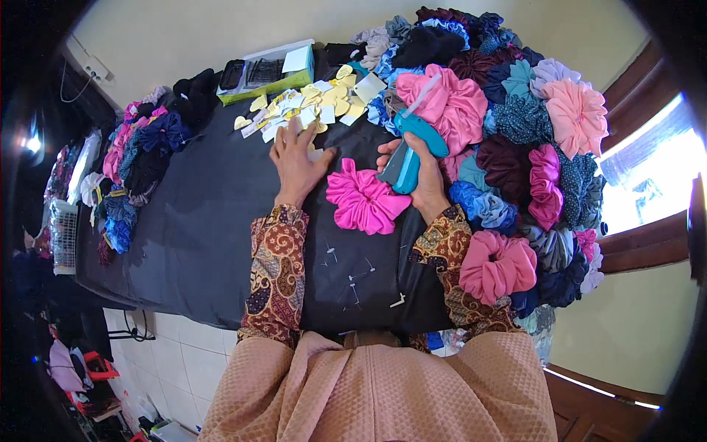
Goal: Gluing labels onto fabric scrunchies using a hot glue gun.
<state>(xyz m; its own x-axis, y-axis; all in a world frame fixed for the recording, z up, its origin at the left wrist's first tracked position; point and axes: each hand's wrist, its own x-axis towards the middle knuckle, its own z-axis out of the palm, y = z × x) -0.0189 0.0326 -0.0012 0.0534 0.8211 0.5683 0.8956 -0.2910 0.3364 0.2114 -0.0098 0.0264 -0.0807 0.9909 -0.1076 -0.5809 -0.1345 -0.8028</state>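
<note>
Brown batik-patterned long sleeves (pixel 276 272); peach quilted garment (pixel 375 390) over the lap.

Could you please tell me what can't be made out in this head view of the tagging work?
- Right hand: palm hidden behind the teal tagging gun.
- Paper tags: print too small.
- Left hand: what its fingers press is hidden beneath.
- Scrunchie pile: lower part hidden by the pink scrunchie.

black-draped table (pixel 213 214); scrunchies (pixel 515 162), paper tags (pixel 309 107)

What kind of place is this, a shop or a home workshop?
Probably a small home workshop for tagging scrunchies: a big scrunchie pile, paper tags on a dark table, and a teal tagging gun in the right hand.
</note>
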